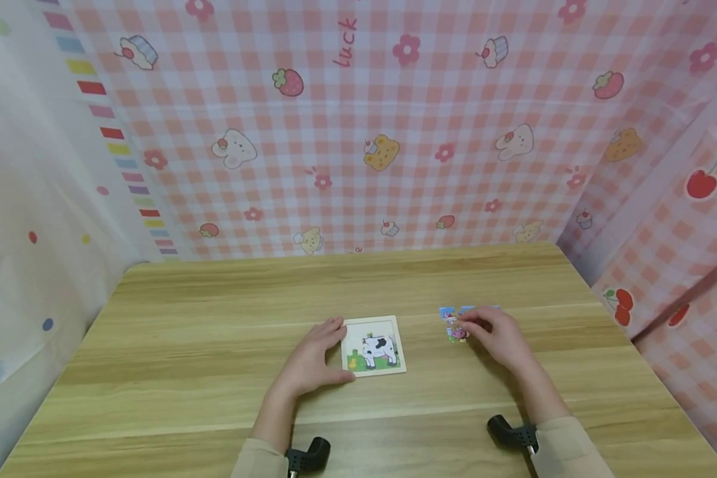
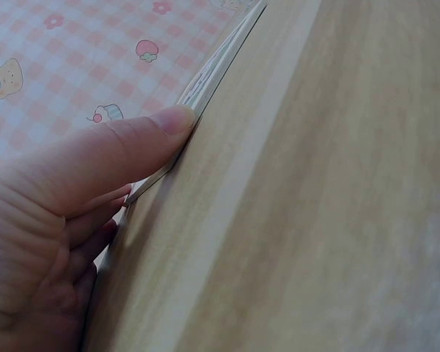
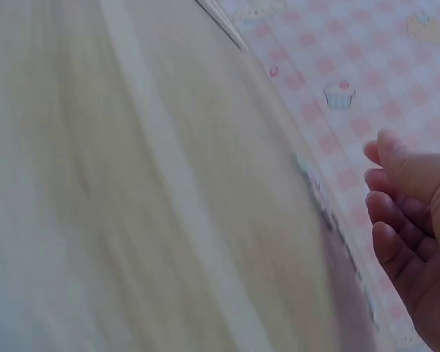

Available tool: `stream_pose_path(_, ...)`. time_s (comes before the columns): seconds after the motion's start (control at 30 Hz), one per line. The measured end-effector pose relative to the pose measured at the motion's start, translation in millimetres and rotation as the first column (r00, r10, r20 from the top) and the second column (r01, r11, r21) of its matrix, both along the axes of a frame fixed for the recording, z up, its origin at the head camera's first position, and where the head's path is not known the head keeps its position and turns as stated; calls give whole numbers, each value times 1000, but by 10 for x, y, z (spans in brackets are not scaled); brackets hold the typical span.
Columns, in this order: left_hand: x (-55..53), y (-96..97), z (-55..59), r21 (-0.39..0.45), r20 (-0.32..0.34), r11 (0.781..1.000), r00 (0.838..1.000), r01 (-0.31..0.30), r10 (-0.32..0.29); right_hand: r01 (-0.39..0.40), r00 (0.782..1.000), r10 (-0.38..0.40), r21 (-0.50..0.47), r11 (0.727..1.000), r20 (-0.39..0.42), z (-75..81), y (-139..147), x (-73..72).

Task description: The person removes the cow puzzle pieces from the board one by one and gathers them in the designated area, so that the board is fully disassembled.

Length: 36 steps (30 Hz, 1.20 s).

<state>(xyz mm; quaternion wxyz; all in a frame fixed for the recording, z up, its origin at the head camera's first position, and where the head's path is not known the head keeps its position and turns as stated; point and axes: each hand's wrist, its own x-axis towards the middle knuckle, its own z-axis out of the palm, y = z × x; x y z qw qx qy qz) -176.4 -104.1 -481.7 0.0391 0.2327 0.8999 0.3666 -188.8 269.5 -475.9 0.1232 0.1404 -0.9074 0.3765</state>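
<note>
A square wooden jigsaw puzzle tray (image 1: 401,345) lies on the table, with a cow picture (image 1: 378,352) in part of it. My left hand (image 1: 311,355) spans its left side, fingers at the upper left and thumb on the near edge. In the left wrist view the thumb (image 2: 143,139) presses against the tray's edge (image 2: 224,66). My right hand (image 1: 496,332) hovers over loose puzzle pieces (image 1: 447,312) to the right, partly hiding them. Its fingers (image 3: 396,209) are loosely bent, and no piece shows between them in the right wrist view.
The wood-grain table (image 1: 215,345) backs onto a pink checked curtain (image 1: 346,199). More curtains (image 1: 30,199) hang at both sides. Black wrist-worn devices (image 1: 312,455) stick out at both sleeves.
</note>
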Motion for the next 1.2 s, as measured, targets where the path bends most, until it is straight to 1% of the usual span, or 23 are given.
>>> stream_pose_path(0.1, -4, 3, -9, 1, 0, 1000, 1000, -3, 3, -36, 999, 36, -1, 999, -1, 56, -84, 13)
stream_pose_path(0.23, -8, 1, -24, -2, 1, 1000, 1000, -7, 7, -141, 990, 141, -8, 990, 6, 102, -250, 5)
stream_pose_path(0.37, -10, -4, -25, -6, -5, 1000, 1000, -3, 3, -234, 971, 234, -18, 972, 44, 116, -459, -20)
stream_pose_path(0.5, -8, 1, -23, -4, -1, 1000, 1000, -1, 1, -303, 950, 301, 9, 953, 81, 116, -657, -27)
stream_pose_path(0.57, -8, 1, -23, -3, 2, 1000, 1000, 0, 0, -336, 939, 332, 28, 942, 85, 111, -747, -33)
stream_pose_path(0.73, -11, -3, -22, 0, 6, 1000, 1000, -4, 4, -380, 923, 374, 60, 923, 90, 130, -946, -44)
stream_pose_path(0.9, -19, -2, -21, -7, 5, 1000, 1000, -2, 2, -391, 917, 382, 71, 918, 113, 180, -1082, -53)
stream_pose_path(1.0, -20, -1, -17, -15, -3, 1000, 1000, 2, -2, -407, 911, 396, 93, 909, 116, 197, -1132, -75)
stream_pose_path(1.13, -18, -1, -10, -12, -2, 1000, 1000, -5, 4, -420, 903, 403, 114, 900, 147, 207, -1177, -108)
stream_pose_path(1.2, -18, -1, -8, 4, 4, 1000, 1000, -15, 15, -419, 902, 396, 119, 900, 173, 213, -1198, -118)
